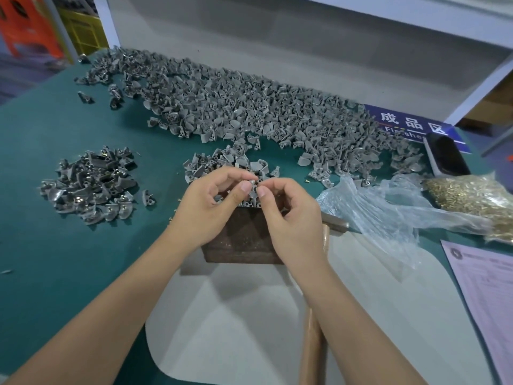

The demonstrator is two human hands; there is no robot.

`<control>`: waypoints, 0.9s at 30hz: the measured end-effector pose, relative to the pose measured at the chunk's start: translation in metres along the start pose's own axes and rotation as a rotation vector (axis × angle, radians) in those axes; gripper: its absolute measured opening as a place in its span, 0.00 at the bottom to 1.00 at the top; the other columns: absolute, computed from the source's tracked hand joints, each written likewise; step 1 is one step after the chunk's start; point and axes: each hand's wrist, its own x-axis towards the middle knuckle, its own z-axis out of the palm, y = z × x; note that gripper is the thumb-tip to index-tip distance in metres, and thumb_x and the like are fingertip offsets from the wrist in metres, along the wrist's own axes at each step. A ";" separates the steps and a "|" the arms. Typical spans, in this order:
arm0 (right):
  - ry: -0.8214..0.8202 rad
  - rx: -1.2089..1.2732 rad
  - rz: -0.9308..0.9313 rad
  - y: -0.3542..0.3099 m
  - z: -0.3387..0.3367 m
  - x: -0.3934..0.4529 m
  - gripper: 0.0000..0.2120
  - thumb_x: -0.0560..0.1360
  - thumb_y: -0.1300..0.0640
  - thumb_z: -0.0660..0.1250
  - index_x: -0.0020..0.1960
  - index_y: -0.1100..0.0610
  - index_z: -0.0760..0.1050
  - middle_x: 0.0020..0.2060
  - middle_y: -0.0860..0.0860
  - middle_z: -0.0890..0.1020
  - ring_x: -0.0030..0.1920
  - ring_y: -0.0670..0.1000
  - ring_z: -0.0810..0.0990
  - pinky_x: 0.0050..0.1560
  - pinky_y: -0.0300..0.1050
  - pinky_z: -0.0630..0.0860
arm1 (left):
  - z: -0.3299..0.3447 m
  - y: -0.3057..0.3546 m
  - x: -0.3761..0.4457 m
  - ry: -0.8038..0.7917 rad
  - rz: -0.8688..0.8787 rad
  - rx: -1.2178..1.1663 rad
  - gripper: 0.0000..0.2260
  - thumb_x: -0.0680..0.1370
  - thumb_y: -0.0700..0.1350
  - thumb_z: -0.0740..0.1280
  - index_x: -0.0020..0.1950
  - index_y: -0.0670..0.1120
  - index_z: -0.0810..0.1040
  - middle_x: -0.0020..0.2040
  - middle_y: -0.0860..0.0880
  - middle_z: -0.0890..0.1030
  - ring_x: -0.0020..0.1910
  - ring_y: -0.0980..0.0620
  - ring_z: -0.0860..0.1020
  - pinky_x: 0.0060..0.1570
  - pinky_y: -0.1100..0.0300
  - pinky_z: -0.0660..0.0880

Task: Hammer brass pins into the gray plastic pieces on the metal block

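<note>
Both hands meet above the far edge of the metal block [244,240], which stands on the worktop [69,259] in front of the person. The left hand [211,201] pinches a gray plastic piece [254,191] between thumb and curled fingers, and the right hand [288,215] pinches at the same piece with thumb and forefinger, probably seating a brass pin; the pin itself is too small to see clearly. So the step in hand seems to be the loading of the pin, before any hammering. The piece stands roughly upright, its long axis pointing down toward the block, where other gray pieces seem to wait. The next move calls for setting the piece steady on the block and taking the hammer [315,323], which lies untouched with its handle toward the person, beside the right forearm. The bag of brass pins [472,198] rests to the right, well apart.
</note>
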 end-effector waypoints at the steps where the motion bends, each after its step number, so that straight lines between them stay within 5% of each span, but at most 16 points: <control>1: -0.002 0.000 0.001 0.000 0.000 0.000 0.04 0.81 0.60 0.70 0.50 0.52 0.82 0.40 0.41 0.83 0.44 0.44 0.82 0.45 0.32 0.73 | 0.000 0.000 0.000 0.015 0.001 0.003 0.05 0.82 0.43 0.69 0.56 0.51 0.82 0.52 0.56 0.86 0.51 0.58 0.84 0.52 0.68 0.77; 10: -0.016 -0.006 -0.006 0.000 0.000 0.000 0.03 0.80 0.60 0.71 0.50 0.53 0.83 0.39 0.41 0.83 0.43 0.45 0.82 0.45 0.34 0.74 | 0.001 -0.002 -0.002 0.028 0.030 0.044 0.07 0.82 0.43 0.70 0.55 0.55 0.82 0.50 0.58 0.86 0.51 0.59 0.84 0.52 0.69 0.76; 27: 0.033 -0.097 -0.020 -0.002 0.000 -0.001 0.04 0.79 0.61 0.72 0.51 0.55 0.84 0.44 0.45 0.85 0.47 0.46 0.83 0.51 0.42 0.79 | 0.002 0.001 -0.003 0.039 0.027 0.159 0.07 0.82 0.42 0.68 0.59 0.49 0.82 0.53 0.59 0.85 0.55 0.63 0.82 0.56 0.70 0.75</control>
